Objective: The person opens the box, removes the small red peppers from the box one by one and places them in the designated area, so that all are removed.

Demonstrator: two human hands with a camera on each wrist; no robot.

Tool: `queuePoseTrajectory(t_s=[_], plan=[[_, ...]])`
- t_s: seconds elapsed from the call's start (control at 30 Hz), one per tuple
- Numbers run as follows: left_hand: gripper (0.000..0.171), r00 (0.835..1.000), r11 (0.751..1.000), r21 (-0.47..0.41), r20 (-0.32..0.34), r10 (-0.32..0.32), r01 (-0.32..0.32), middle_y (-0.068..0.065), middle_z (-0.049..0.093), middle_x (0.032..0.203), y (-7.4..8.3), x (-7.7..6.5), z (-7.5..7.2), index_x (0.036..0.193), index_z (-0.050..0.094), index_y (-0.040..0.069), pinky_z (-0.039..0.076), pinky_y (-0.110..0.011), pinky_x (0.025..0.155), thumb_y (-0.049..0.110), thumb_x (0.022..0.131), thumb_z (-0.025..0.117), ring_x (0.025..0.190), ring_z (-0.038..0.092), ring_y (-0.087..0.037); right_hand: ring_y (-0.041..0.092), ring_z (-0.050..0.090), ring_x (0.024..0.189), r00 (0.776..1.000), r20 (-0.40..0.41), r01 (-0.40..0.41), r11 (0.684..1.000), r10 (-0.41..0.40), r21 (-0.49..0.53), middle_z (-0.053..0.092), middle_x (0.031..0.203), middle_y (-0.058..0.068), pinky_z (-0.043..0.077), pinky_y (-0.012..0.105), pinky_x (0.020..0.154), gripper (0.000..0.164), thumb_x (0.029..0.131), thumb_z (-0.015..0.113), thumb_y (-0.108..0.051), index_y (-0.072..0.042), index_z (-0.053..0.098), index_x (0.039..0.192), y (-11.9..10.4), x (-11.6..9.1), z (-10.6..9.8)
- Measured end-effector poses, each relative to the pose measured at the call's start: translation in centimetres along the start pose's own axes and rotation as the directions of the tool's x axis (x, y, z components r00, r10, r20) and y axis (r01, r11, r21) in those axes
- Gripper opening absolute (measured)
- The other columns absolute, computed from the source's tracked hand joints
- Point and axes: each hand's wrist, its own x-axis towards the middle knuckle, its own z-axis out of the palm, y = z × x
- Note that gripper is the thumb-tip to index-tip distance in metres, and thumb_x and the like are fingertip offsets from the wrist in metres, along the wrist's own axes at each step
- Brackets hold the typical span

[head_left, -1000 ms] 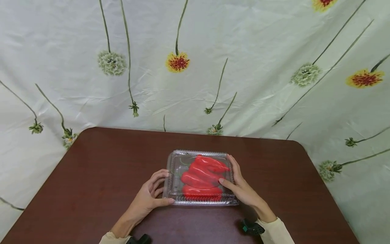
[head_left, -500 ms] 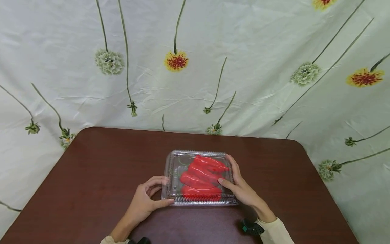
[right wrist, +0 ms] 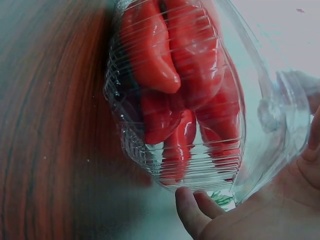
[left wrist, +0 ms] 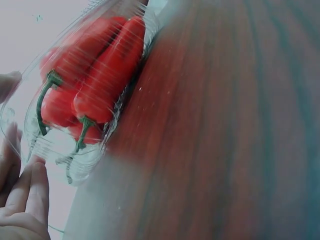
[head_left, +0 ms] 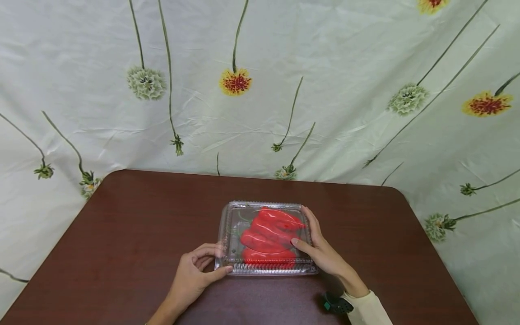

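Note:
A clear plastic clamshell container (head_left: 268,271), its lid down, holds several long red peppers (head_left: 266,237). Their green stems show through the plastic in the left wrist view, where the peppers (left wrist: 107,75) lie stacked. My left hand (head_left: 191,273) pinches the container's near left corner, thumb at the front rim and fingers along the left side. Over on the right, my right hand (head_left: 325,255) grips the side, thumb on the lid and fingers along the far right edge. Fingertips (right wrist: 186,200) press at the ribbed end wall in the right wrist view.
The brown table (head_left: 142,216) has rounded far corners and bears the container near its middle. Behind it hangs a white cloth (head_left: 260,104) printed with flowers. A dark strapped device (head_left: 338,303) sits at my right wrist by a cream sleeve (head_left: 367,309).
My left fingers have slid down the container's left side toward the near corner, and the left wrist has dropped lower. My right hand keeps its grip; the container barely shifts.

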Motion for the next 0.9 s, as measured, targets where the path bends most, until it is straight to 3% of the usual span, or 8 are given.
queuePoseTrajectory(t_s=[0.27,0.9], plan=[[0.027,0.999,0.999,-0.003,-0.038,-0.038,0.038,0.0,0.069,0.101,0.2,-0.3,0.4,0.087,0.064,-0.006,0.053,-0.018,0.092,-0.006,0.072,0.086,0.106,0.068,-0.004,0.034,-0.003,0.153,1.0,-0.005,0.019,1.0,-0.019,0.004,-0.003,0.167,0.009,0.004,0.073,0.115,0.088,0.098,0.063,-0.023,-0.018,0.003,0.162,0.0,0.0,0.1],[0.026,0.996,0.999,0.031,-0.084,-0.033,0.035,-0.007,0.066,0.098,0.6,-0.8,1.3,0.081,0.06,-0.001,0.056,-0.018,0.085,-0.003,0.074,0.085,0.095,0.068,-0.008,0.033,-0.003,0.153,1.0,-0.002,0.004,1.0,-0.004,0.01,-0.003,0.167,0.007,0.004,0.074,0.115,0.089,0.097,0.064,-0.026,-0.022,0.003,0.162,0.1,0.0,0.0]])
